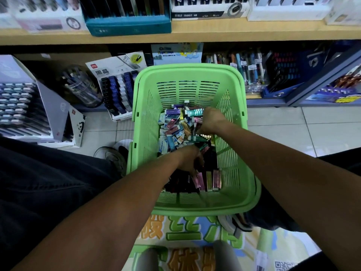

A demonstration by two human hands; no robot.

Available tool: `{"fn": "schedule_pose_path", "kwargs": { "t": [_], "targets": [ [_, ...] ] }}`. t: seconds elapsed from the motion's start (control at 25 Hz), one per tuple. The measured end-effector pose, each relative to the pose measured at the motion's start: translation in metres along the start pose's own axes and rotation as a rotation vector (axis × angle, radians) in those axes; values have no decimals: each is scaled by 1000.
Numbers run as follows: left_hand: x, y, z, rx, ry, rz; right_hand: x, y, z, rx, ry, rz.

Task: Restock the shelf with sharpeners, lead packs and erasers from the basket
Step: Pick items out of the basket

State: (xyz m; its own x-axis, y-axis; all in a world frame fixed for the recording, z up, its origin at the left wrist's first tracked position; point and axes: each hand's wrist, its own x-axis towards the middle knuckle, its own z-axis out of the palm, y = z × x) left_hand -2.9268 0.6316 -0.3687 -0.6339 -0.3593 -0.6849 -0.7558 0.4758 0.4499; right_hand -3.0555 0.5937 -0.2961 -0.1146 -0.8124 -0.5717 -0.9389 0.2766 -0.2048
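A green plastic basket (187, 75) stands on the floor between my knees. It holds a heap of small packs (172, 126): white-and-blue erasers and shiny pink, gold and teal packs. Both my hands are down inside it. My left hand (190, 159) is near the front of the heap, fingers curled down around dark packs (180, 182). My right hand (210, 119) is at the right side of the heap, fingers closed around some shiny packs; what exactly it grips is hidden under the hand.
A wooden shelf (214, 32) runs across the top with display boxes of pens. Below it stand a lead-pack display box (117, 89), a clear jar (82, 87), hanging pens (248, 69) and grey display boxes (23, 98) at left. Tiled floor lies right of the basket.
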Motion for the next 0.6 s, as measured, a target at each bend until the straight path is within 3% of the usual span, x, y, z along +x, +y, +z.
{"fn": "schedule_pose_path", "kwargs": {
  "t": [0.08, 0.24, 0.36, 0.6],
  "targets": [
    [-1, 0, 1, 116, 1, 88, -6, 1, 4, -51, -45, -38],
    [-1, 3, 7, 271, -95, 155, -26, 9, 31, -266, -436, -148],
    [-6, 3, 10, 276, -129, 120, -29, 14, 48, -380, -478, -177],
    [-5, 2, 15, 54, -97, -17, -29, 14, 66, -562, -521, -207]
  ]
}}
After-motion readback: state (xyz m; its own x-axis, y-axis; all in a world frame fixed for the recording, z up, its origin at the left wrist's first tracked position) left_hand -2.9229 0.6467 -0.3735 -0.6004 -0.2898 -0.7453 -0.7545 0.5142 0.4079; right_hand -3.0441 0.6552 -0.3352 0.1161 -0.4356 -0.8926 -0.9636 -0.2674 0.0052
